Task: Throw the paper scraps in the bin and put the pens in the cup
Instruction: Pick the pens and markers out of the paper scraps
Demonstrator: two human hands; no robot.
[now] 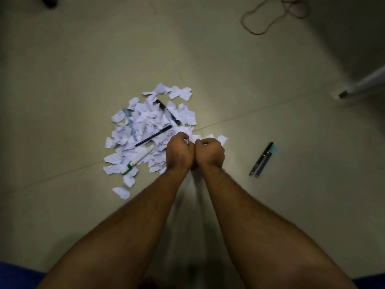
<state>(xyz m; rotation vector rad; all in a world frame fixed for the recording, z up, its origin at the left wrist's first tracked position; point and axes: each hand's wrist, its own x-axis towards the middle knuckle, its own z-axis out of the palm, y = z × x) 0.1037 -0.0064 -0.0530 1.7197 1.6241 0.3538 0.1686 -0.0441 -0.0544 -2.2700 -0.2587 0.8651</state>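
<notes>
A heap of torn white paper scraps lies on the floor in front of me. Mixed into it are a dark pen, a second dark pen, a light blue pen and a white marker with a green band. My left hand and my right hand sit side by side at the heap's right edge, both curled into fists around scraps, with white paper showing between the fingers. Two more pens lie together on the floor to the right, apart from the heap. No bin or cup is in view.
The floor is pale tile with grout lines. A loop of thin cord lies at the far right. A white furniture leg enters from the right edge. A dark object sits at the top left.
</notes>
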